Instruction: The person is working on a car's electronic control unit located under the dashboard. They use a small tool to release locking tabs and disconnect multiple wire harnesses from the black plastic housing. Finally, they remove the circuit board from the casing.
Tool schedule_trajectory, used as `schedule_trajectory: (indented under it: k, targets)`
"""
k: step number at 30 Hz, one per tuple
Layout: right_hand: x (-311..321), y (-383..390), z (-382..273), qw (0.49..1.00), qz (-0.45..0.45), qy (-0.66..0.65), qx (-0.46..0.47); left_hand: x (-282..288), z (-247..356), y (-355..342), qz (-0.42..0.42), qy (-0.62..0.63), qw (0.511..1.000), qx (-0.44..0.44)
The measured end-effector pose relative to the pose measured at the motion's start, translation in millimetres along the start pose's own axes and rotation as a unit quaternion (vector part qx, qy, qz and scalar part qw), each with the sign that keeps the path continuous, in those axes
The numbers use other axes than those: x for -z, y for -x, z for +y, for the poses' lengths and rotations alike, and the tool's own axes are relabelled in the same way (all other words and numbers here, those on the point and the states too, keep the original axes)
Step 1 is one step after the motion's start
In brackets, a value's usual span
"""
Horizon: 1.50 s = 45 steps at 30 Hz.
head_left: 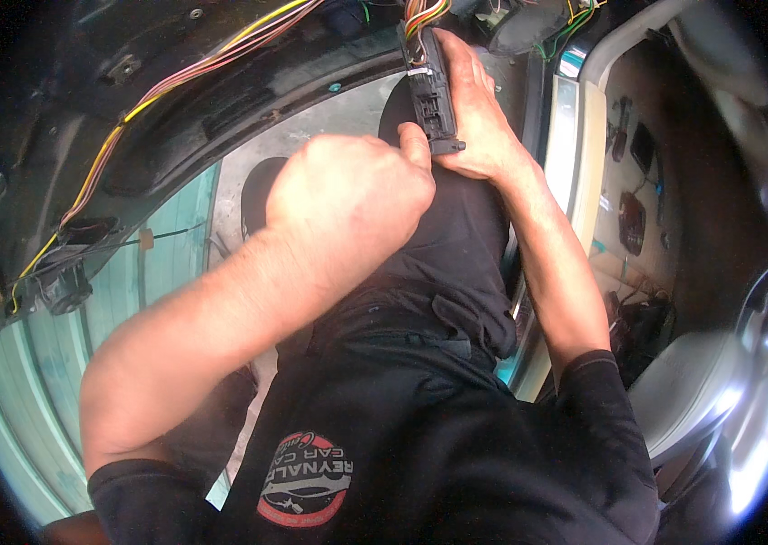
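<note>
A long black plastic electrical housing (pixel 429 100) hangs above my legs, its open recesses facing up. A bundle of coloured wires (pixel 424 16) runs into its far end. My right hand (pixel 477 113) holds the housing along its right side, with the palm partly behind it. From the left, my left hand (pixel 348 186) is closed, its thumb against the housing's near left edge. The other left fingers are curled and mostly hidden, so how far they reach round the part does not show. A small tab (pixel 448 146) sticks out at the near end.
On the left a dark car door panel (pixel 184 118) carries a loose yellow and pink wire run (pixel 121 127). A metal door sill (pixel 565 154) lies right of my legs, with the car's beige interior floor (pixel 625 182) beyond. Green ribbed sheeting (pixel 121 309) stands at the lower left.
</note>
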State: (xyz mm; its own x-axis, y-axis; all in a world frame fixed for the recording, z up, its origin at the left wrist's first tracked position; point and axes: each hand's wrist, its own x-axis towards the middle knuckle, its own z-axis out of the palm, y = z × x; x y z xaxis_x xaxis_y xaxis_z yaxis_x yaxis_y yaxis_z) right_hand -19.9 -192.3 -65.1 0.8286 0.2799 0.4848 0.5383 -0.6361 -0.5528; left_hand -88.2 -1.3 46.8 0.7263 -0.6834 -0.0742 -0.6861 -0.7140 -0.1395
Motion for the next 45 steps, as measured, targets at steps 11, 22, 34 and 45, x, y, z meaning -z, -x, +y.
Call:
schedule_trajectory:
  k: [11, 22, 34, 45]
  targets:
    - [-2, 2, 6, 1.0, 0.019, -0.007, 0.005, 12, -12, -3, -0.046, 0.081, 0.996, 0.009]
    - [-9, -3, -5, 0.999, 0.043, -0.021, 0.022, 6, -14, 7, -0.043, 0.142, 0.988, 0.052]
    - [-8, 0, -12, 0.996, 0.059, 0.066, -0.004, -11, 9, 8, 0.014, -0.015, 0.998, 0.06]
    - [-8, 2, -18, 0.997, 0.065, 0.034, -0.017, -34, -35, 15, 0.083, 0.123, 0.989, -0.019]
